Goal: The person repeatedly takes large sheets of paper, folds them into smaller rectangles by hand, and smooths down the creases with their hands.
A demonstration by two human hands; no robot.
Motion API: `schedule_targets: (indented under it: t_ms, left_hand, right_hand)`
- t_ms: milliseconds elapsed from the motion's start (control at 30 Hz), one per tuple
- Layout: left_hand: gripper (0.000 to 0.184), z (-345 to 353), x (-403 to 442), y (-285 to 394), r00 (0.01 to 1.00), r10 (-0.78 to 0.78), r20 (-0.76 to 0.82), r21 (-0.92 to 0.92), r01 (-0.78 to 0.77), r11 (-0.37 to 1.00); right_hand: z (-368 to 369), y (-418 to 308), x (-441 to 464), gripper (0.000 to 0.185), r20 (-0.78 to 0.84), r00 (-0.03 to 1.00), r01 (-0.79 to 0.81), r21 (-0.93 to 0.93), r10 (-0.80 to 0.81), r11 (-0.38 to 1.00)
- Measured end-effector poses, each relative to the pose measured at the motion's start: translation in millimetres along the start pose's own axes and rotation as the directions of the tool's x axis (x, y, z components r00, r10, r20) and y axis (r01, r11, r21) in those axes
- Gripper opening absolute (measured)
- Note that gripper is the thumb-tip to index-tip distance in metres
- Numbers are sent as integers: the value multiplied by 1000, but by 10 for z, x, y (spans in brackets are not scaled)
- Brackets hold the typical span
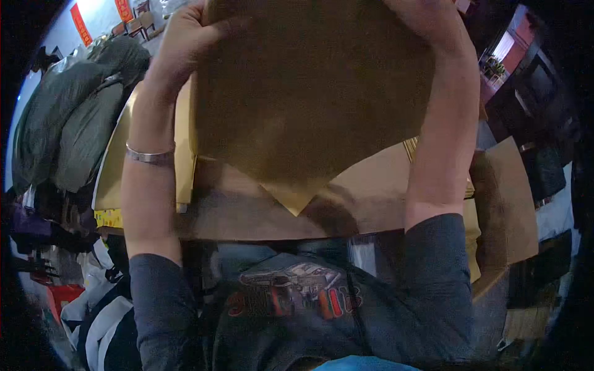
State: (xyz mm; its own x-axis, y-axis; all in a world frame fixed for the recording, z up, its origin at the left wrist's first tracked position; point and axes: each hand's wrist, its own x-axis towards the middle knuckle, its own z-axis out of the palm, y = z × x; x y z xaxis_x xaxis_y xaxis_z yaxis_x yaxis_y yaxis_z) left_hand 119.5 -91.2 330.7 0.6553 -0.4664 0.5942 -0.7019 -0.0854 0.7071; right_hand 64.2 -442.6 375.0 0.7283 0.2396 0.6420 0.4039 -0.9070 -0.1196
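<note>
A large brown paper sheet [309,93] is raised in front of me and fills the upper middle of the head view. It is mostly in shadow, and its lower edge narrows to a lit, yellowish pointed corner. My left hand [195,34] is closed on the sheet's upper left side, with the thumb lying across its face. At the upper right, my right hand [427,25] grips the other side; its fingertips are cut off by the frame edge or hidden by the sheet. Beneath the sheet is a flat brown cardboard surface [247,213].
Yellowish paper stacks [185,136] lie left of the sheet, and another paper stack [470,241] shows beside my right arm. An open cardboard box [513,198] stands at right. Large dark green bundles [80,117] are piled at left. A red item [62,297] lies at lower left.
</note>
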Motion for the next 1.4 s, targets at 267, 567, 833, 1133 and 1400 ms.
schedule_targets:
  t_ms: [267,567,833,1133,1400]
  left_hand:
    - [32,-164,56,273,952,220,215,-154,-190,970]
    - [32,-252,120,371,945,203,258,-125,-176,977]
    - [32,-408,-10,475,940,227,253,-117,-203,972]
    - [33,-521,-176,309,958,202,202,-170,-169,971]
    - [35,-618,-436,139,980,133,151,-176,-106,979]
  right_hand:
    - [-217,11,-1512,75,-871,475,216,256,127,942]
    - [1781,-216,-2950,93,-584,487,-38,729,650,683]
    - [1316,-832,-2468,84,-406,529,387,897,745,215]
    - [892,-796,-1788,27,-630,454,287,773,631,565]
    - [299,-503,-925,26,-790,523,289,516,318,806]
